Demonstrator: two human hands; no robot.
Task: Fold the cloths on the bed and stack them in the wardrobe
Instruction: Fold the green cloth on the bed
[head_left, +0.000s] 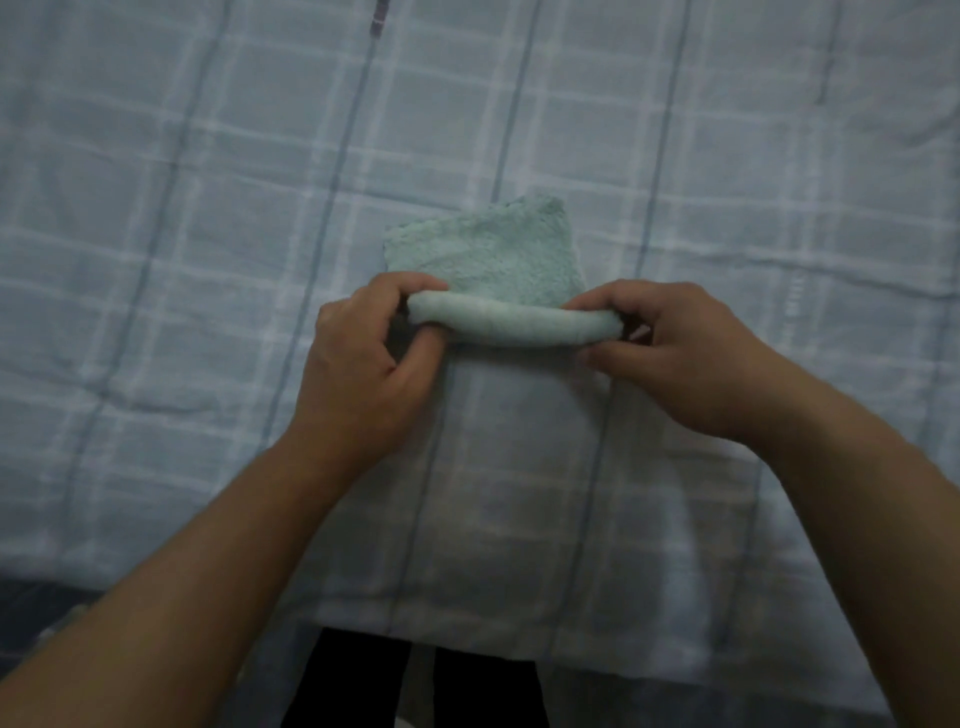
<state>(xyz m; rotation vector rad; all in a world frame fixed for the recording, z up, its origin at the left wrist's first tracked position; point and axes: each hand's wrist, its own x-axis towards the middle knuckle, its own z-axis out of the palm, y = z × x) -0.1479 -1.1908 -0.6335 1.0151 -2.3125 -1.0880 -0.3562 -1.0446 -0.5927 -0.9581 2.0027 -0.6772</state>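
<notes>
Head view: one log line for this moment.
step: folding | cloth: near edge rolled, far part flat on bed | left hand: grips left end | right hand: grips right end

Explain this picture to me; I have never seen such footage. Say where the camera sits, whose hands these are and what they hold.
There is no machine here: a person works with bare hands, and one camera worn on the head looks forward and down at them. The left hand and the right hand each grip one end of the rolled near edge of a pale green cloth. The rest of that cloth lies flat on the bed cover, which is light blue with a checked pattern.
</notes>
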